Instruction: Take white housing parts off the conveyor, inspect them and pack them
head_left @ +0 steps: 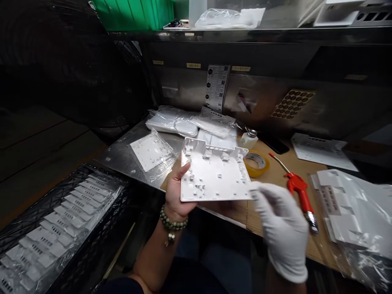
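A white plastic housing panel [216, 173] is held up over the table edge, its inner side with small posts and clips facing me. My left hand [177, 192], bare and wearing a beaded bracelet, grips its left side, thumb on the front and other fingers hidden behind. My right hand [280, 228], in a white glove, has its curled fingertips at the panel's lower right corner; they look closed on the edge, slightly blurred. Behind it on the table lies a similar white panel [151, 150] on clear plastic.
Around the table are yellow tape [263, 165], a red air blow gun [298, 188], a small bottle [248, 139], a dark phone [275, 143] and bagged panels [352, 204]. A black crate [122, 177] of bagged panels stands left. Overhead is a shelf [214, 36] with a green bin [134, 14].
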`<state>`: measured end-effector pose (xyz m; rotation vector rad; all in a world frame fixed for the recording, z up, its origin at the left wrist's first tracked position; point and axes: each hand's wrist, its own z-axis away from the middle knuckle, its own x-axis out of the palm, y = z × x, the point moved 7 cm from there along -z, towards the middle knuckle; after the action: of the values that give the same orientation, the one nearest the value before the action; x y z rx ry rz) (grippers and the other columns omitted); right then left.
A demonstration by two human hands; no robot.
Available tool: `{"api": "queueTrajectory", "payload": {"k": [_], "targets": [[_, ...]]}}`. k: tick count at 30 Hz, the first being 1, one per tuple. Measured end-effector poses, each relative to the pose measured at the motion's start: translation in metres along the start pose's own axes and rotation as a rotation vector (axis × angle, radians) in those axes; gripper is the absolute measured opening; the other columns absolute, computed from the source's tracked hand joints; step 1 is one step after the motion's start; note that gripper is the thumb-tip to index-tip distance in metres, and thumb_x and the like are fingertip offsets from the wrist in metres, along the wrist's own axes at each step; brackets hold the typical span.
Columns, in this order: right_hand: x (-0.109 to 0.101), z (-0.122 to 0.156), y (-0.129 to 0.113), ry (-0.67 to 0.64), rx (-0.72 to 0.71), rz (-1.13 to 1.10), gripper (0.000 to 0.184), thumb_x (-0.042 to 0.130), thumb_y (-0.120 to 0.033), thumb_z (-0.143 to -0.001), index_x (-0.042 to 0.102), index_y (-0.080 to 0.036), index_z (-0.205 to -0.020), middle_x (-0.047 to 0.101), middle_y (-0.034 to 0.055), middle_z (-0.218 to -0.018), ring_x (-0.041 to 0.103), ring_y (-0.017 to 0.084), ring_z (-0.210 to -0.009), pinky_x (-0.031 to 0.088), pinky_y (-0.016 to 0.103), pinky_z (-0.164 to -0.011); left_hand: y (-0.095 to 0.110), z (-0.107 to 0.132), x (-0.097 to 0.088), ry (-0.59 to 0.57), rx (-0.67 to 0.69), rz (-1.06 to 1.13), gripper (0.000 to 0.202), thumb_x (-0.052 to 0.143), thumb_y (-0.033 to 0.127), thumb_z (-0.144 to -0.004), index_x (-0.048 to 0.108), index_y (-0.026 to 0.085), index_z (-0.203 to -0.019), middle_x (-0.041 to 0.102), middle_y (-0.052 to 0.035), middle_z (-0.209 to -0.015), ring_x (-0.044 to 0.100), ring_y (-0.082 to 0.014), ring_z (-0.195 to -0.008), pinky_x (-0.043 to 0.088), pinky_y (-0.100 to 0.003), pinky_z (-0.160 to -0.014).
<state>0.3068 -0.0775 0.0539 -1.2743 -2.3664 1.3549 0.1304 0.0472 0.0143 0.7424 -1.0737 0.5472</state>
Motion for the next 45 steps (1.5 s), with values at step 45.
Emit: {"api": "queueTrajectory", "payload": {"k": [45], "targets": [[0.014,0.01,0.02,-0.064,-0.112,0.22,0.013,0.068,-0.022,-0.096,0.076,-0.025,-0.105,0.072,0.0025,-0.093,0.069,0.016,-0.084,0.054,0.03,-0.08,0.065,0.009,-0.069,-0.149,0.315,-0.085,0.05,0.049,0.038,-0.098,0.058,0.03,-0.147,0.078,-0.0074,-0.12,0.074,-0.03,-0.112,0.037,-0.056,-0.121]]}}
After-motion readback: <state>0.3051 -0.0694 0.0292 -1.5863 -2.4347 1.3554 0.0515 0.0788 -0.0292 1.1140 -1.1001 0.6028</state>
